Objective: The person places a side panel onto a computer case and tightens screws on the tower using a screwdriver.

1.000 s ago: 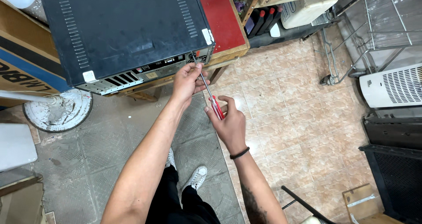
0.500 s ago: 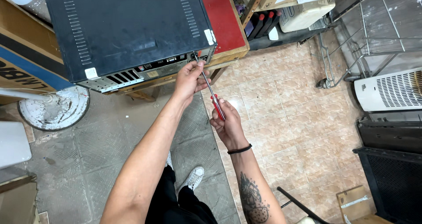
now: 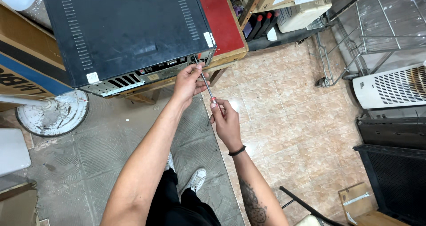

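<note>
A black computer case (image 3: 124,31) lies on a red-topped wooden table (image 3: 222,17), its rear panel facing me. My right hand (image 3: 227,121) grips the red handle of a screwdriver (image 3: 205,83). The metal shaft slants up to the case's rear right corner. My left hand (image 3: 188,82) pinches the shaft close to its tip, right against the rear panel. The tip itself is hidden by my fingers.
A cardboard box (image 3: 22,62) and a round white fan base (image 3: 53,113) stand at the left. A white heater (image 3: 390,86), a wire rack (image 3: 377,26) and black speaker cabinets (image 3: 395,164) fill the right side. Tiled floor lies below.
The view has shifted slightly. My right hand has slid a little along the handle; the screwdriver stays at the same rear corner of the case, with my left hand still on the shaft.
</note>
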